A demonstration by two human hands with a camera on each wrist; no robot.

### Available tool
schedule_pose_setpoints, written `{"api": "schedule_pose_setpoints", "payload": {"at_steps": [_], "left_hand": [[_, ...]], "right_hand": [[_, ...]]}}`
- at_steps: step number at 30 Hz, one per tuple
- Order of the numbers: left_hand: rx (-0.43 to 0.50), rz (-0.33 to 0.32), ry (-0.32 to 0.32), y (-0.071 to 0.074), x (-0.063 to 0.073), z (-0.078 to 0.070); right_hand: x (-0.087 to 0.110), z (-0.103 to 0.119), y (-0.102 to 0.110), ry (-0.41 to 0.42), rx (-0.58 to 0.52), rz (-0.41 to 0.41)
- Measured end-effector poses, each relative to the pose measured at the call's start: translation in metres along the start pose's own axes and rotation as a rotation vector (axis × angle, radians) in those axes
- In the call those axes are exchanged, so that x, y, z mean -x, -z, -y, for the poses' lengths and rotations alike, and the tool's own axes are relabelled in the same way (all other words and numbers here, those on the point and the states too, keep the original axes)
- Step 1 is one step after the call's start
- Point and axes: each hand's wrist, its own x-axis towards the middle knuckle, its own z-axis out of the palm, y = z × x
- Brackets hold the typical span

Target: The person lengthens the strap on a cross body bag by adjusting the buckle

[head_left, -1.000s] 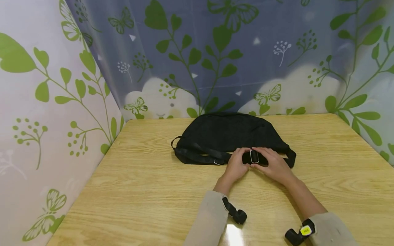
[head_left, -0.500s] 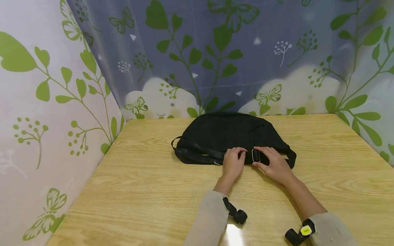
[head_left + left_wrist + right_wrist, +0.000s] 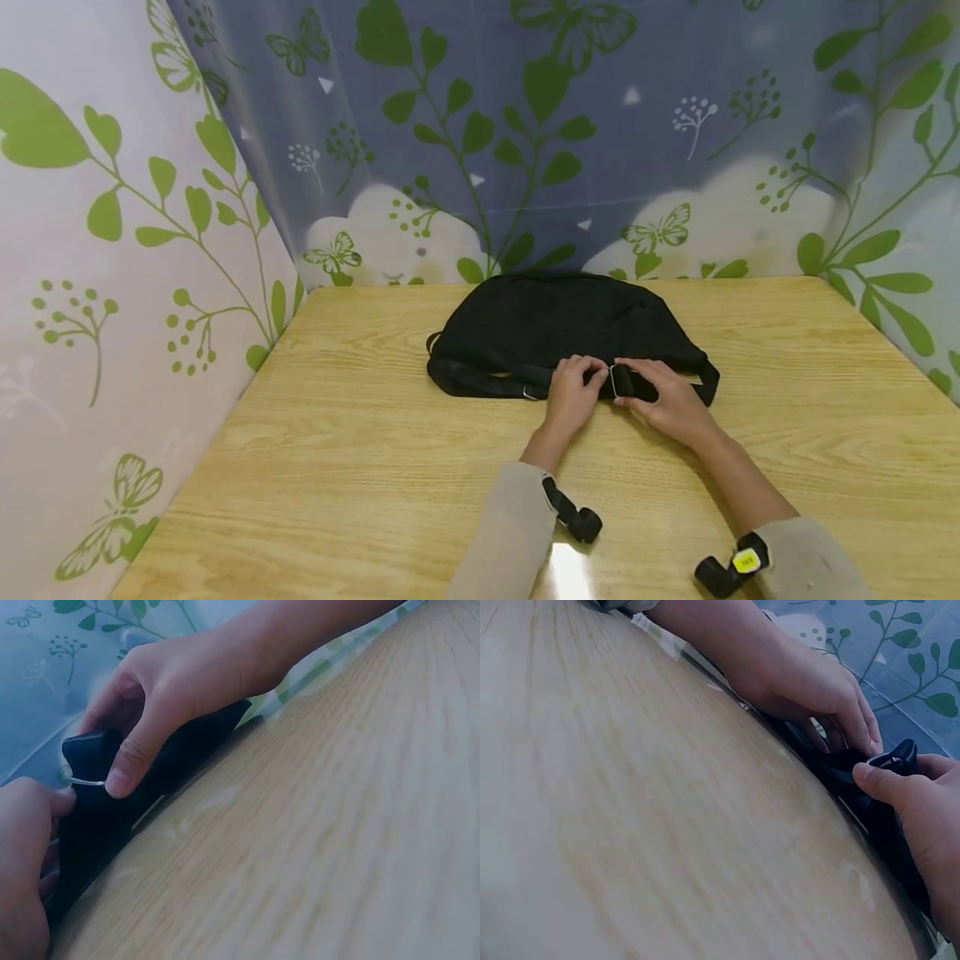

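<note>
A black waist bag (image 3: 562, 321) lies on the wooden table, its black strap (image 3: 540, 379) running along the near side. Both hands are at a silver-coloured metal slider buckle (image 3: 614, 382) on that strap. My right hand (image 3: 667, 404) pinches the strap at the buckle, thumb below and fingers above; in the left wrist view its thumb (image 3: 131, 761) presses by the metal bar (image 3: 86, 781). Just left of the buckle, my left hand (image 3: 573, 400) pinches the strap between thumb and fingers. Its fingertips are partly hidden in the right wrist view, where the left hand (image 3: 802, 682) reaches in from above.
A second metal buckle (image 3: 530, 392) sits on the strap left of my left hand. The pale wooden table (image 3: 337, 467) extends in front and to both sides. Printed curtains (image 3: 465, 150) with leaves and butterflies hang behind and at the sides.
My left hand moved left from the buckle along the strap, then slightly back right. The buckle tilted and shifted slightly left. The bag's left-end loop moved right. My right hand stayed nearly still.
</note>
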Motion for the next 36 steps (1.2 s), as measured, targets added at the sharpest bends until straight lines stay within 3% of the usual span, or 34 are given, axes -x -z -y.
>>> {"api": "schedule_pose_setpoints", "payload": {"at_steps": [3, 11, 22, 30, 36], "left_hand": [[0.023, 0.011, -0.013, -0.0002, 0.0, -0.0005], [-0.169, -0.056, 0.032, -0.0013, 0.0003, 0.0005], [-0.04, 0.031, -0.014, -0.0005, 0.0, -0.0005], [-0.161, -0.058, 0.012, -0.0009, 0.0008, -0.0006], [-0.109, -0.042, 0.027, -0.0008, 0.0003, -0.0005]], "right_hand": [[-0.0001, 0.0004, 0.0, 0.007, 0.004, 0.004], [-0.0007, 0.0011, -0.0008, -0.028, -0.011, -0.03], [-0.0018, 0.0027, 0.0004, -0.039, -0.084, 0.019], [-0.0021, 0.0032, 0.0014, -0.05, -0.117, -0.027], [-0.0021, 0.0029, 0.0015, -0.06, -0.134, -0.033]]}}
